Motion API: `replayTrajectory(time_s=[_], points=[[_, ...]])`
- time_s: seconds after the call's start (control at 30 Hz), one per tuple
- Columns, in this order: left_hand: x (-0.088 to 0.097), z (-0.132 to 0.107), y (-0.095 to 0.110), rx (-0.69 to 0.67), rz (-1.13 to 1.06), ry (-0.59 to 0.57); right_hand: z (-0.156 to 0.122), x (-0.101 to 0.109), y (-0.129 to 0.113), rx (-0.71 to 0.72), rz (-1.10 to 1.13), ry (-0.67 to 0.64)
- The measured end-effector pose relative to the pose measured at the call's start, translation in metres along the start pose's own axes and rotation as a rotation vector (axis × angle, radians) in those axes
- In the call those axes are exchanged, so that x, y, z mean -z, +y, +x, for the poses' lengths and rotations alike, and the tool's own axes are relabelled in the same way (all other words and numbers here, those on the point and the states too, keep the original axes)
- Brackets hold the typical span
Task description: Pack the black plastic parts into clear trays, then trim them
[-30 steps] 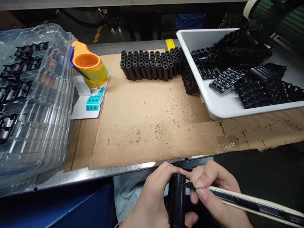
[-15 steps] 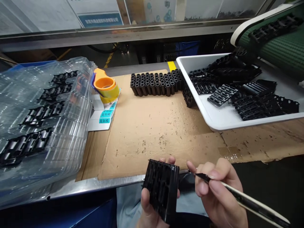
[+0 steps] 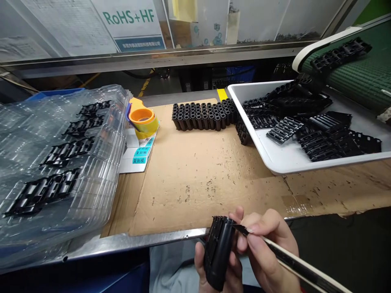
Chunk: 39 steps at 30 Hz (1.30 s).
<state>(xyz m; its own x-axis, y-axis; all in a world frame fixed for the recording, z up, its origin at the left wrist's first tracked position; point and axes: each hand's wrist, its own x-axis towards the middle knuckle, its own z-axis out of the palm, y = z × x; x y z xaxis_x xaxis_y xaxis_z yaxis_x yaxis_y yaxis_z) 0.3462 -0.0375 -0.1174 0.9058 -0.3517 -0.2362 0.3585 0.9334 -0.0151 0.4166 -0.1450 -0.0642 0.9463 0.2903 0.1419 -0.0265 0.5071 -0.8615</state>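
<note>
Low at the table's front edge, my left hand [image 3: 202,264] is closed around a black ribbed plastic part [image 3: 220,252], turned so that its rounded side faces right. My right hand [image 3: 269,248] pinches a craft knife [image 3: 293,258] with a long pale and black handle. The dark pointed blade reaches the upper right edge of the plastic part; whether it touches cannot be made out. Some fingers of the left hand are hidden behind the part.
Clear plastic trays [image 3: 100,183] with black parts are stacked at left. Beside them is an orange tape dispenser [image 3: 142,115]. Joined black tubes [image 3: 201,116] stand on the cardboard [image 3: 174,162]. A white bin [image 3: 271,160] of black parts is at right, below a green conveyor [image 3: 342,77].
The knife has moved left, up to the plastic part. My left hand has shifted right and turned the part, so its rounded side shows more. The camera view has tilted slightly up.
</note>
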Motion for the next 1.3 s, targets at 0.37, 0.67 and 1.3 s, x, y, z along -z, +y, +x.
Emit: replayTrajectory(time_s=[0.37, 0.67, 1.3], points=[[0.004, -0.004, 0.000, 0.024, 0.005, 0.073, -0.006, -0.009, -0.001, 0.065, -0.096, 0.137], [-0.008, 0.003, -0.002, 0.024, -0.037, 0.015, -0.005, -0.001, -0.004, 0.082, -0.165, 0.003], [-0.013, 0.003, -0.001, -0.009, 0.043, 0.048, -0.004, 0.004, -0.003, -0.012, -0.006, -0.043]])
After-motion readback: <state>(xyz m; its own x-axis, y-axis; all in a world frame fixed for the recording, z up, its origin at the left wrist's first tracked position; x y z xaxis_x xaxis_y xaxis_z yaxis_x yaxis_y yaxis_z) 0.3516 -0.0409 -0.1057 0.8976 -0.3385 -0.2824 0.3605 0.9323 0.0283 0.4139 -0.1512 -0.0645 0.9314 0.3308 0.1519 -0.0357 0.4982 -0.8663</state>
